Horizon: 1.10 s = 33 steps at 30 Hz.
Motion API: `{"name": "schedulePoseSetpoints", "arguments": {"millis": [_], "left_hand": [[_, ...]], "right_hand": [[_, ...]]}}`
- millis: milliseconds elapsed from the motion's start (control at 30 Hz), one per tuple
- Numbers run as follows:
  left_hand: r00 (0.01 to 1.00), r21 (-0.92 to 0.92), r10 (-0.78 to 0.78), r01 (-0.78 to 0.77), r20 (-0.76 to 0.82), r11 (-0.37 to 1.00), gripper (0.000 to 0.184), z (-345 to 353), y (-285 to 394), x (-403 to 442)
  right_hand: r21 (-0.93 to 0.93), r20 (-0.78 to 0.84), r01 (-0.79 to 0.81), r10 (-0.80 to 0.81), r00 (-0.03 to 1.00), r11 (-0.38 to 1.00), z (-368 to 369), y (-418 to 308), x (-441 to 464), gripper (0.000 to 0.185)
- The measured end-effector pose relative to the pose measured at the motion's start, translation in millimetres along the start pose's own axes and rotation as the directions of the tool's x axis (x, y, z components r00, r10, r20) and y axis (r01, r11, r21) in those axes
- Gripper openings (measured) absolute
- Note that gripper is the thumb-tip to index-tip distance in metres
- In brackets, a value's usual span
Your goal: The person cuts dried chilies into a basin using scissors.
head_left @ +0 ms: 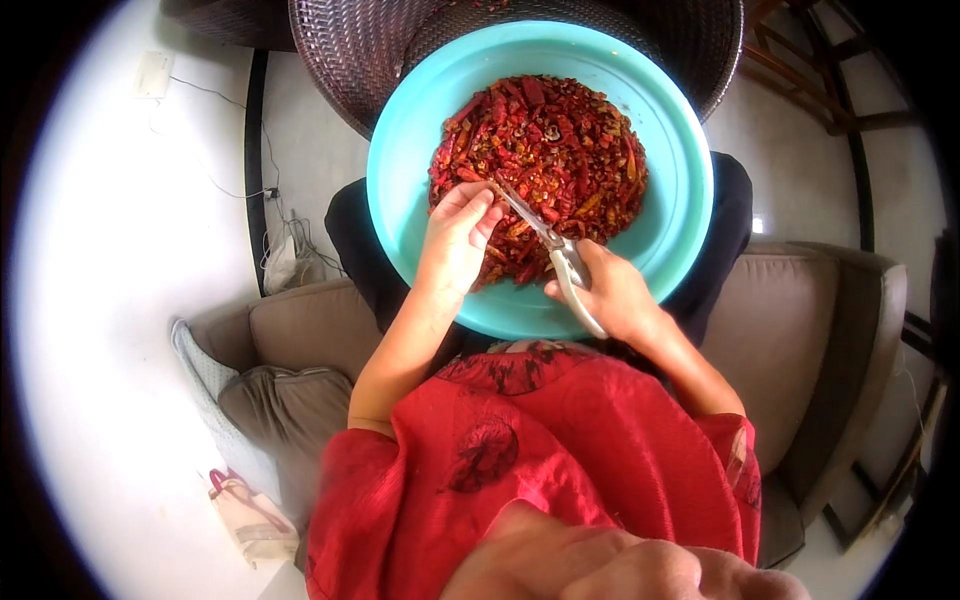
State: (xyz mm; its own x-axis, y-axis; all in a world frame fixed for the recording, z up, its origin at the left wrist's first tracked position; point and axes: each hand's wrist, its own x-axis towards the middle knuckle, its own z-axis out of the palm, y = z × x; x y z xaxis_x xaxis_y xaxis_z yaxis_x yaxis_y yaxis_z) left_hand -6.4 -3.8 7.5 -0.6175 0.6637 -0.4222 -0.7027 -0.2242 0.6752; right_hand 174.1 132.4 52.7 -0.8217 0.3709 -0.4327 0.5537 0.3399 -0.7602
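Note:
A turquoise basin [690, 200] rests across my lap with dried red chili peppers [545, 135] in it, many of them cut into short pieces. Over the left part of the heap, my left hand [460, 235] is closed in a pinch on a dried chili, which is mostly hidden by the fingers. My right hand [615, 290] grips scissors [572, 285] with pale handles. Their blades point up and left, with the tips right at my left fingertips. Whether the blades are fully closed is hard to make out.
Beyond the basin stands a dark woven basket or chair [345, 60]. I sit on a brown sofa [780, 330]. Cables and a white bag [290, 262] lie on the floor at left, a pale tote bag [255, 515] lower down. Wooden furniture legs [800, 90] stand at upper right.

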Motion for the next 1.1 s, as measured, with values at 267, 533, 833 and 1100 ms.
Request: {"name": "schedulePoseSetpoints", "arguments": {"millis": [267,533,833,1100], "left_hand": [[0.995,0.049,-0.019,0.015,0.096,0.999,0.009,5,-4,-3],[0.992,0.375,0.117,-0.129,0.057,0.918,0.010,15,2,-11],[0.953,0.576,0.294,-0.279,0.070,0.768,0.009,10,-4,-5],[0.996,0.284,0.092,-0.085,-0.010,0.955,0.010,1,4,-3]], "right_hand": [[-0.132,-0.054,0.056,-0.063,0.997,0.990,6,1,3,0.057],[-0.021,-0.046,0.013,-0.014,0.999,1.000,4,3,2,0.050],[0.035,0.047,-0.031,0.030,0.998,0.999,3,3,4,0.049],[0.021,-0.010,0.023,-0.023,1.000,1.000,8,7,3,0.054]]}}
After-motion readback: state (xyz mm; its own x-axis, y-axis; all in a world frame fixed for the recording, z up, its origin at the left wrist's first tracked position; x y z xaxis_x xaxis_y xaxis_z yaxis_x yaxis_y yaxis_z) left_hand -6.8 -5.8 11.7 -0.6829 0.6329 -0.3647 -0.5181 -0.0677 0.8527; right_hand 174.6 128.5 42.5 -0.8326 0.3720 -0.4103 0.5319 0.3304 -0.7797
